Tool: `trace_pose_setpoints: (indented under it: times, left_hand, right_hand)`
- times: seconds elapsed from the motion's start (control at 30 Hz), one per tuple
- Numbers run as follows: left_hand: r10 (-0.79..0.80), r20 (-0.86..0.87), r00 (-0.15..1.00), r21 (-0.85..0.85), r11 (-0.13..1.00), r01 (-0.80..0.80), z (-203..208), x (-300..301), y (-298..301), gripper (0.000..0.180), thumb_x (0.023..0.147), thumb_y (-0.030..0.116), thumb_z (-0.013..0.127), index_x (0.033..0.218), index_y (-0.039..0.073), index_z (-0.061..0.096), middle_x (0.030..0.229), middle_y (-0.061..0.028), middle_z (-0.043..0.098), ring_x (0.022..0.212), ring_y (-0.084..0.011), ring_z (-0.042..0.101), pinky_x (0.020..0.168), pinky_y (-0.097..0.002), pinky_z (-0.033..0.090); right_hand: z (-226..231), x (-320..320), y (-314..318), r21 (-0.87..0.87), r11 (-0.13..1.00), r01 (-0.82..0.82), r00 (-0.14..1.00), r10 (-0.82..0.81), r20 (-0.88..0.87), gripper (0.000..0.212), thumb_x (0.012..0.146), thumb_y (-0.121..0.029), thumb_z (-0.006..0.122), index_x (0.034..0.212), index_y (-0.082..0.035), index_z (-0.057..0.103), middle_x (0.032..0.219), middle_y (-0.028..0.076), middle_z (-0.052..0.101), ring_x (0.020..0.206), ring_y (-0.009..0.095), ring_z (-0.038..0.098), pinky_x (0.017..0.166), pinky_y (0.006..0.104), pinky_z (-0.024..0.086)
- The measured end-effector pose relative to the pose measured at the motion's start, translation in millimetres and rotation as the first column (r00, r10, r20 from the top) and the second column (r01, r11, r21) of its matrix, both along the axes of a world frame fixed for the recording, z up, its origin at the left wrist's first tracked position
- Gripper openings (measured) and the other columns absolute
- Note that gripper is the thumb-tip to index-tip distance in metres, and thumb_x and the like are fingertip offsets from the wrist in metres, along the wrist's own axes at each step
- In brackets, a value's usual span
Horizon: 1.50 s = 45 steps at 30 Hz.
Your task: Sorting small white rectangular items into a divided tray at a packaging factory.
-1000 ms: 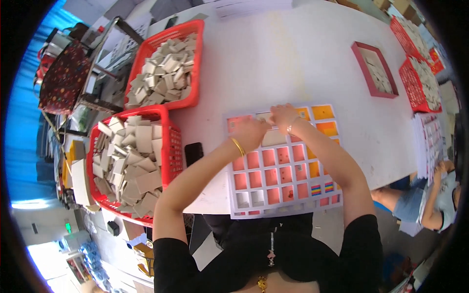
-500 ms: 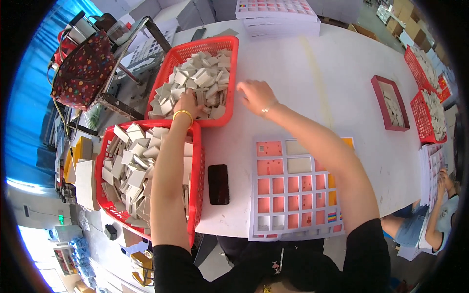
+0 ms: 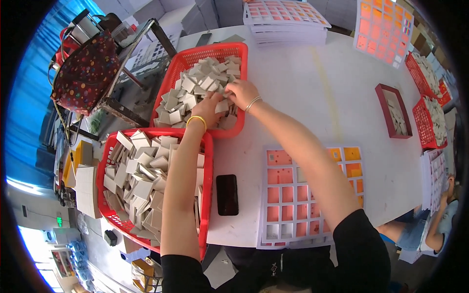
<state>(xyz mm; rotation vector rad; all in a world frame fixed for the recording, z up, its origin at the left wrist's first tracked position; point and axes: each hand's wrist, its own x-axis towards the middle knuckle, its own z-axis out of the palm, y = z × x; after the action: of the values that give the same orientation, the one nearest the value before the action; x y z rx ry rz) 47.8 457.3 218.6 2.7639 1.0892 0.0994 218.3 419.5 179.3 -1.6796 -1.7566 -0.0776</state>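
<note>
Both my hands are at the far red basket (image 3: 243,63), which is heaped with small greyish-white board pieces (image 3: 205,75). My left hand (image 3: 207,110), a yellow bangle at its wrist, reaches down among the pieces with its fingers bent together. Over the basket's right side, my right hand (image 3: 243,94) has its fingers pinched beside the left fingertips. Whatever either hand grips is too small or hidden to make out. Below my right forearm lies a white grid frame (image 3: 288,184) with pink and orange cells, partly covered by the arm.
A nearer red basket (image 3: 209,195) of larger board pieces stands under my left forearm. Beside it lies a black phone (image 3: 227,195). Stacked grid sheets (image 3: 288,36) sit at the far edge. A dark red tray (image 3: 408,132) rests at right. Another person (image 3: 437,229) works at lower right.
My right hand has moved left and down from beside the far basket to over its pieces, close to my left hand. An orange-pink grid sheet now shows upright at the far right.
</note>
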Motion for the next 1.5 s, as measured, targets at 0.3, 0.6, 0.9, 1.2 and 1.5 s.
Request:
trace_pose_setpoints:
  times: [0.3,0.6,0.9,1.2,1.5]
  left_hand:
    - [0.08,0.19,0.978,0.006,0.997,-0.083,-22,-11,18,0.033,0.078,0.016,0.057,0.11,0.01,0.048,0.098,-0.0137,0.063,0.091,-0.0337,0.06,0.078,-0.0433,0.048]
    - [0.036,0.652,0.757,-0.06,0.998,0.004,17,-4,-44,0.023,0.083,0.009,0.057,0.106,0.007,0.057,0.08,-0.012,0.062,0.07,-0.0226,0.063,0.063,-0.0318,0.049]
    - [-0.51,0.337,0.791,-0.464,0.641,0.612,-45,59,-230,0.013,0.082,0.014,0.055,0.091,0.014,0.064,0.091,-0.0054,0.061,0.086,-0.023,0.059,0.074,-0.0354,0.048]
    - [-0.595,-0.024,0.803,-0.395,0.744,0.539,-72,94,-278,0.015,0.087,0.019,0.052,0.088,0.019,0.067,0.094,-0.002,0.057,0.086,-0.0228,0.06,0.07,-0.0354,0.048]
    - [-0.583,-0.065,0.809,-0.406,0.756,0.512,-79,97,-282,0.018,0.082,0.005,0.053,0.095,0.014,0.062,0.098,-0.0068,0.054,0.09,-0.0261,0.059,0.071,-0.0382,0.049]
  right_hand:
    - [6,6,-34,-0.084,0.98,-0.18,0.59,0.039,-0.806,0.018,0.085,-0.017,0.06,0.093,-0.002,0.056,0.086,0.005,0.063,0.07,0.012,0.061,0.062,0.027,0.048]
    - [-7,54,-213,-0.081,0.995,-0.053,0.588,-0.034,-0.808,0.026,0.08,-0.013,0.065,0.102,-0.004,0.055,0.076,0.006,0.061,0.064,0.011,0.058,0.057,0.0253,0.047]
    - [-60,88,-378,-0.315,0.949,-0.029,0.616,-0.231,-0.753,0.021,0.08,-0.007,0.064,0.097,-0.002,0.055,0.081,0.005,0.061,0.074,0.011,0.06,0.065,0.0233,0.049]
    - [-55,63,-406,-0.415,0.908,-0.064,0.738,-0.237,-0.632,0.012,0.082,-0.007,0.058,0.093,-0.003,0.059,0.084,0.008,0.064,0.077,0.018,0.063,0.069,0.0299,0.05]
    - [-67,58,-391,-0.421,0.906,-0.034,0.907,-0.149,-0.394,0.012,0.081,-0.009,0.056,0.092,-0.007,0.061,0.086,0.008,0.063,0.082,0.026,0.06,0.071,0.0362,0.048]
